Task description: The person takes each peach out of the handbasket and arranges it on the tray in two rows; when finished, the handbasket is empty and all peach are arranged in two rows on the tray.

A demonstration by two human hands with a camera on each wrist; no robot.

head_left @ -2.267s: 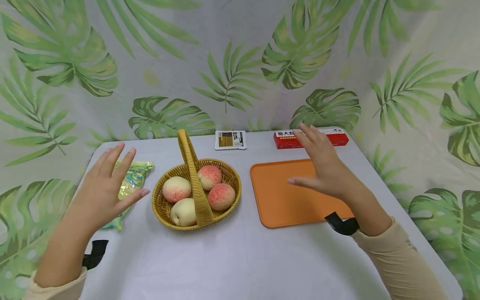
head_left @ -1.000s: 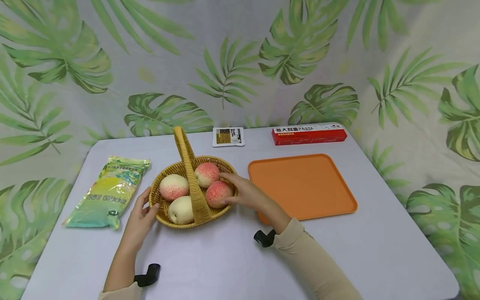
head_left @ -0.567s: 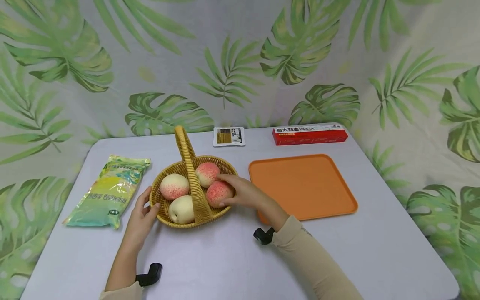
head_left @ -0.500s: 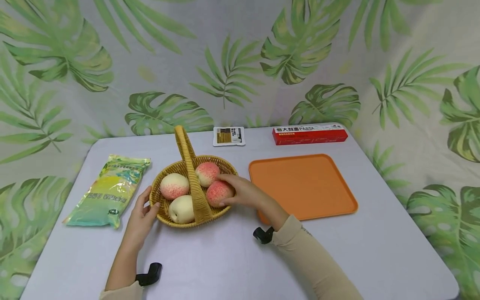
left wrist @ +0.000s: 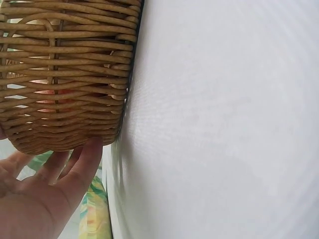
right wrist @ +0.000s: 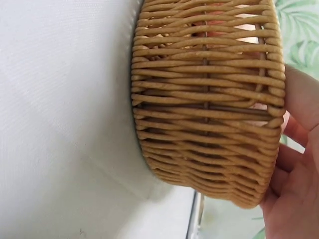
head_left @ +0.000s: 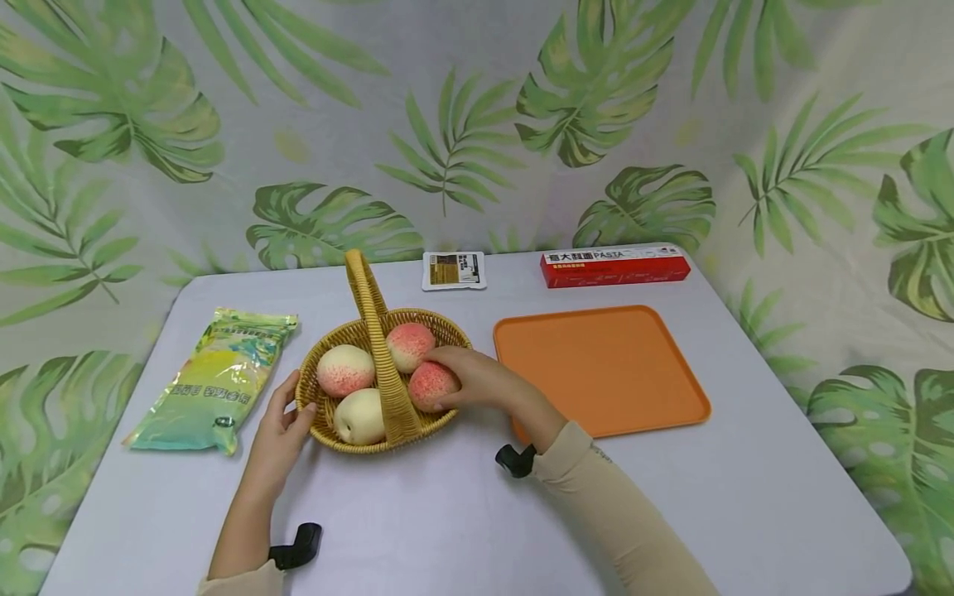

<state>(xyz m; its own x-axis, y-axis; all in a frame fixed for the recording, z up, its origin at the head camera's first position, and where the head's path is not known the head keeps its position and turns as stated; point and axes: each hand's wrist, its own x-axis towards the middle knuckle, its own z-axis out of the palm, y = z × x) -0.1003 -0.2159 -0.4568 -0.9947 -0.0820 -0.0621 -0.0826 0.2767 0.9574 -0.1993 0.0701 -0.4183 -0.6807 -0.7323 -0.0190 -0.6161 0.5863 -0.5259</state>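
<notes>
A wicker basket (head_left: pixel 350 448) with an arched handle (head_left: pixel 383 356) stands left of the table's middle, with several peaches in it. My left hand (head_left: pixel 279 439) holds its left rim, thumb over the edge; in the left wrist view the fingers (left wrist: pixel 84 164) press the outside of the weave. With my right hand (head_left: pixel 480 377) I grip the right-hand peach (head_left: pixel 432 386), fingers over its top and thumb in front. Beside it lie another reddish peach (head_left: pixel 410 346), a speckled one (head_left: pixel 345 370) and a pale one (head_left: pixel 361 416). In the right wrist view the basket wall hides the gripped peach's lower part.
An orange tray (head_left: pixel 604 372) lies right of the basket, under my right forearm's line. A green and yellow bag (head_left: pixel 212 381) lies to the left. Along the back edge are a small flat packet (head_left: pixel 454 271) and a red pasta box (head_left: pixel 614 269).
Both hands came down from the air onto the basket. Since half a second ago my right hand has shifted slightly left, closing further over the right-hand peach; the left hand stays at the rim.
</notes>
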